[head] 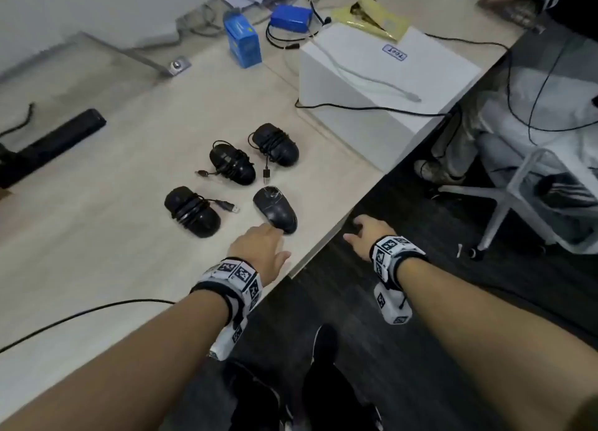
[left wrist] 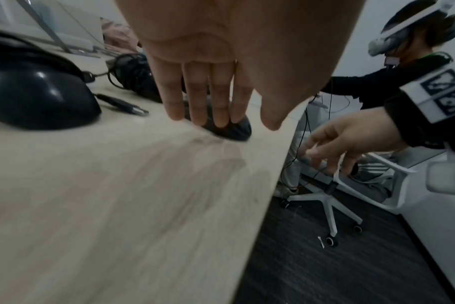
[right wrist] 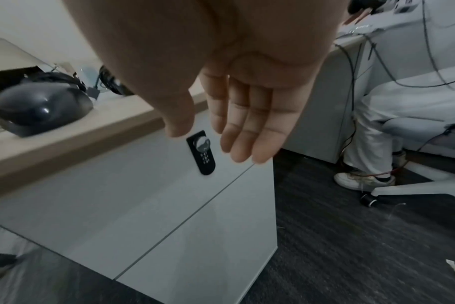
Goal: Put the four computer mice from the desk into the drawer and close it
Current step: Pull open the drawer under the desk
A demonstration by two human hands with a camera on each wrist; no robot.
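Our left hand [head: 260, 247] reaches over the desk [head: 97, 236] with fingers [left wrist: 195, 98] straight and close together, their tips at the near end of the closest mouse [head: 275, 209]; we cannot tell whether they press it or hover just above. Our right hand [head: 369, 233] hangs past the desk edge, fingers [right wrist: 247, 127] straight and relaxed, holding nothing, in front of the white drawer front [right wrist: 143, 195], which sits flush under the desk. One black keypad lock [right wrist: 201, 153] is mounted on that front.

We count four black mice on the desk. Three have their cables wrapped around the body: one at near left [head: 191, 215], one in the middle [head: 231, 163], one farthest back [head: 275, 144]. The closest mouse shows no cable in the head view, and in the left wrist view our fingers cover most of it.

Further out stand one white box [head: 382, 84] and two blue boxes [head: 242, 40]. A second person on a white chair [head: 504, 201] is cut off at the right edge. Both wrist views are blurred.
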